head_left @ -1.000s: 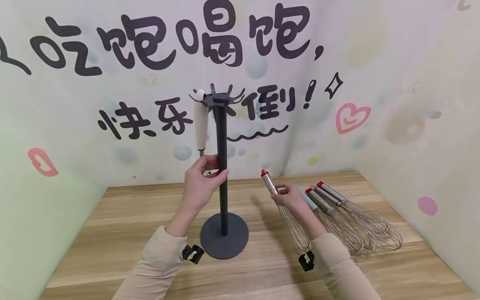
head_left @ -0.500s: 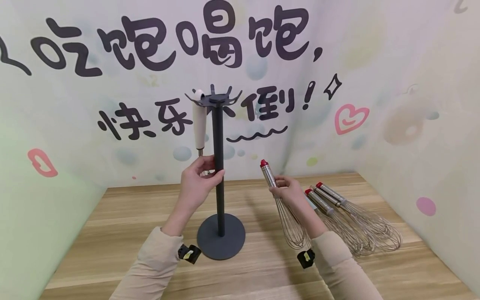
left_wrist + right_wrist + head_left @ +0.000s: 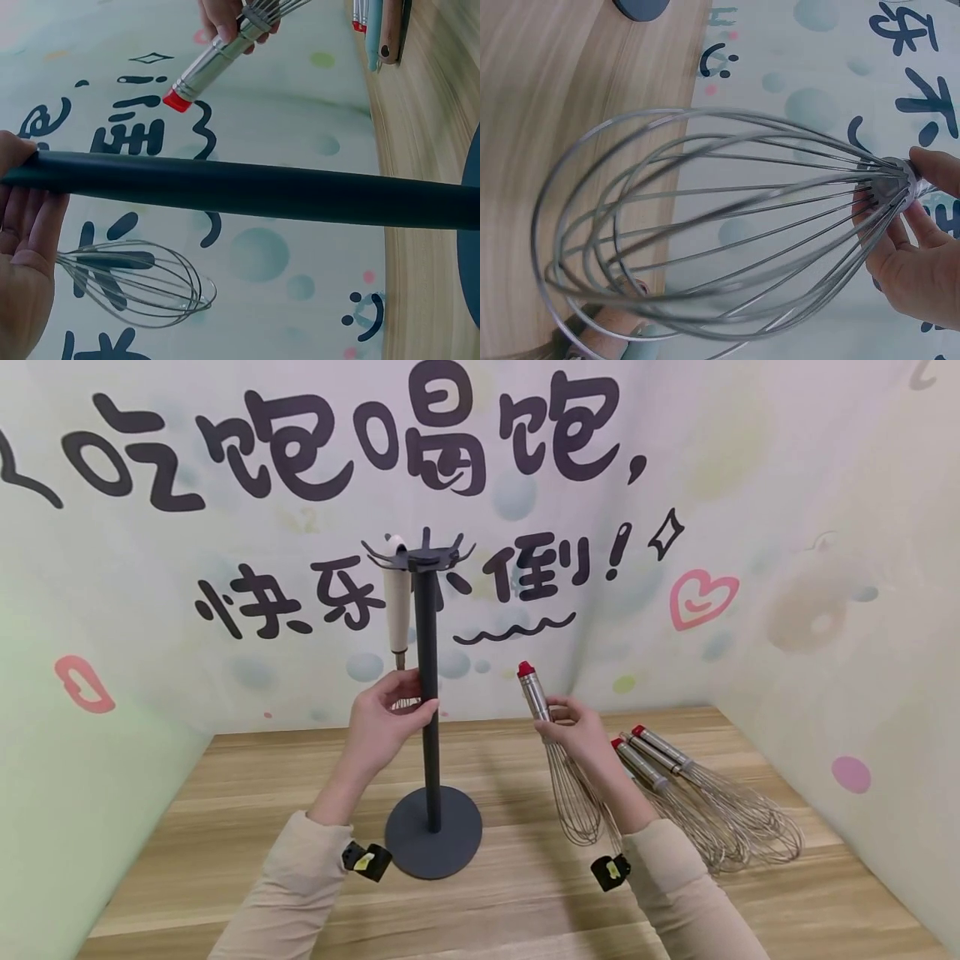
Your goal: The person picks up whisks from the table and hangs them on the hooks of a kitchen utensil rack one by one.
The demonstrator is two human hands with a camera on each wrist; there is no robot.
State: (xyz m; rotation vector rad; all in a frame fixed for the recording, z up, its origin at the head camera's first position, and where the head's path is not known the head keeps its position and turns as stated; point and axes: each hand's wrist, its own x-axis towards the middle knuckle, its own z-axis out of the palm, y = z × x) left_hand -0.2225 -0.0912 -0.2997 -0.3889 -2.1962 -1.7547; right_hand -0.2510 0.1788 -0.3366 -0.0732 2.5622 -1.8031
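the stand (image 3: 432, 756) is on the surface (image 3: 198, 827), the hanging whisk (image 3: 398, 610) at its left; right of it is the held whisk (image 3: 551, 747), farther right the lying whisks (image 3: 686, 793); behind, the wall (image 3: 165, 602).

Bright, diffuse light fills the head view, laying soft shadows on the wooden table (image 3: 247, 827). Both wrist views are dimmer and cooler; the whisk (image 3: 769, 195) looks slightly blurred close up.

The wooden table (image 3: 247, 827) has brown stripes. A dark stand (image 3: 427, 643) sits on it, and some whisks (image 3: 649, 770) lie bunched on the right.
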